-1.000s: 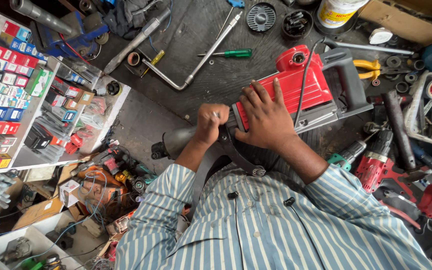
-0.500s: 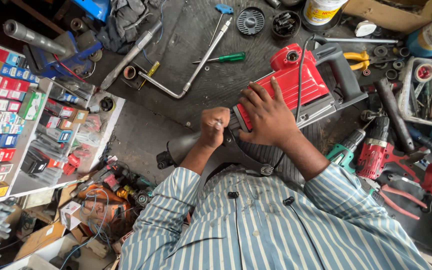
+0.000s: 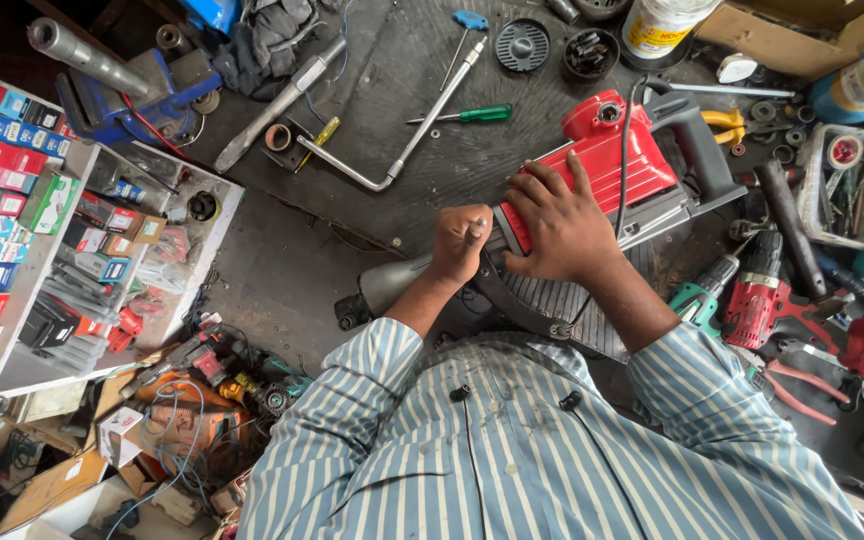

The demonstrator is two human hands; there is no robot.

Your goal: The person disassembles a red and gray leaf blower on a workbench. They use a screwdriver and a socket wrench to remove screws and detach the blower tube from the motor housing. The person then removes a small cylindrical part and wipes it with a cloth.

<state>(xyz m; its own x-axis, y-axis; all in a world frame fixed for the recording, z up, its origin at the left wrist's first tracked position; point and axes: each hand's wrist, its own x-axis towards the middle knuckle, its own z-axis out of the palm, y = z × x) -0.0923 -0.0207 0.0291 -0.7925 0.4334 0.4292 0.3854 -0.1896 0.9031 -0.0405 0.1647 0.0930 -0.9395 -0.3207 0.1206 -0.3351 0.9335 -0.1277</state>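
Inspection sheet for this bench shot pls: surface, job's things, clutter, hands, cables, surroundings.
Surface: dark, grimy workbench, crowded.
Job's things: red demolition hammer lying on its side, grey nose pointing left.
Clutter: green screwdriver, L-shaped wrench, red drill, white tub, tray of parts.
Hands: left hand fisted around a small tool at the hammer's neck; right hand spread flat on the red housing.
Cables: black cord draped over the housing.
Surroundings: shelves of small boxes left; blue vise.
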